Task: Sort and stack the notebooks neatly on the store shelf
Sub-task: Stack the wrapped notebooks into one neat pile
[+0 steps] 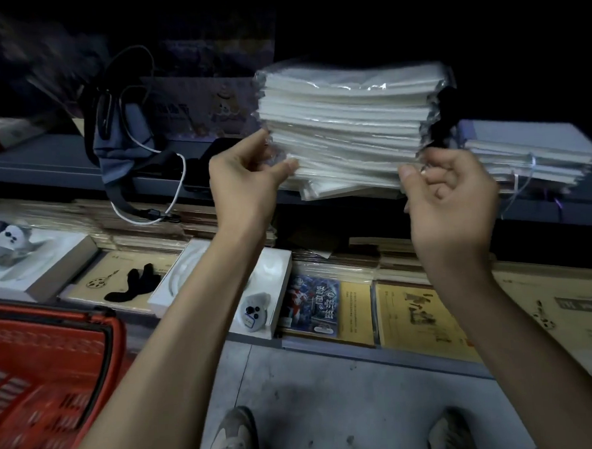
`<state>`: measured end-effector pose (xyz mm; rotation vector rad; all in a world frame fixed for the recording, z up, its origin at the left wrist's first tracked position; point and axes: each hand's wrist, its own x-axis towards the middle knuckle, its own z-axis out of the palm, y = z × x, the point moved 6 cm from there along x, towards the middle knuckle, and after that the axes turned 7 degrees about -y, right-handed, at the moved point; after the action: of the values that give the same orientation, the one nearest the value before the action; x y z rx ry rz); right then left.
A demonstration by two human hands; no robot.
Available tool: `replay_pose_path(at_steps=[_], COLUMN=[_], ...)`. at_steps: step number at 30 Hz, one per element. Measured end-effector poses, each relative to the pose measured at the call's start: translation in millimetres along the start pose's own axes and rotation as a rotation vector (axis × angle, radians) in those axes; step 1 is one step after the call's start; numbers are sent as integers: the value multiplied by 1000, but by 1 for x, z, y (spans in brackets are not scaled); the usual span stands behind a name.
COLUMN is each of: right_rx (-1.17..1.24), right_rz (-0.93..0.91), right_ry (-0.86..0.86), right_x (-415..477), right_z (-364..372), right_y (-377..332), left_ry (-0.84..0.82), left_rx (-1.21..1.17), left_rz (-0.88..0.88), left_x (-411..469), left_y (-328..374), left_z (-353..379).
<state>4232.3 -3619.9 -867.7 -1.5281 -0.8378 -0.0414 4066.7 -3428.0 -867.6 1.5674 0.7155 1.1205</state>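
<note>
Pinching crinkled clear wrap at the lower left corner of the stack of notebooks (344, 125), the left hand (248, 182) met flat white plastic-sleeved rectangles piled on the grey shelf (44, 169). The right hand (454, 199) curled beside the right corner; its grip could not be told. Below lay speckled concrete floor (331, 394). Cover lettering was blurred.

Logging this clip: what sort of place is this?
Most likely a stationery shop aisle: a tall stack of plastic-wrapped notebooks on a grey shelf, yellow copybooks laid out face-up on the shelf below, and a red shopping basket at lower left.
</note>
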Motion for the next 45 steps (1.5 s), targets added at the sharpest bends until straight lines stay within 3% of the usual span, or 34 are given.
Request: replay_pose_path(at_steps=[8,15,20,30,36,40,45], right_rx=[-138,-23,-49,-144,-217,-233,-194], right_rz=[69,216,220,145,172,174,164], right_ry=[-31,-91,-154,-189,-314,-305,-292], right_x=[6,15,16,11,10,10,12], right_z=[-17,-26,-20,-10,-14,-16,-18], right_y=[10,19,17,18,16,17,21], left_ry=[-45,-158,-260,-263,-332,-338,-325], left_rx=[-23,60,277,185,310,417,376], left_rz=[-18,-37,30,-23,6,47,35], left_x=[-2,4,4,-5,-8,-9,0], left_y=[-4,-4,2,-8,0,-2,-6], left_z=[-3,0,9,11,9,14,9])
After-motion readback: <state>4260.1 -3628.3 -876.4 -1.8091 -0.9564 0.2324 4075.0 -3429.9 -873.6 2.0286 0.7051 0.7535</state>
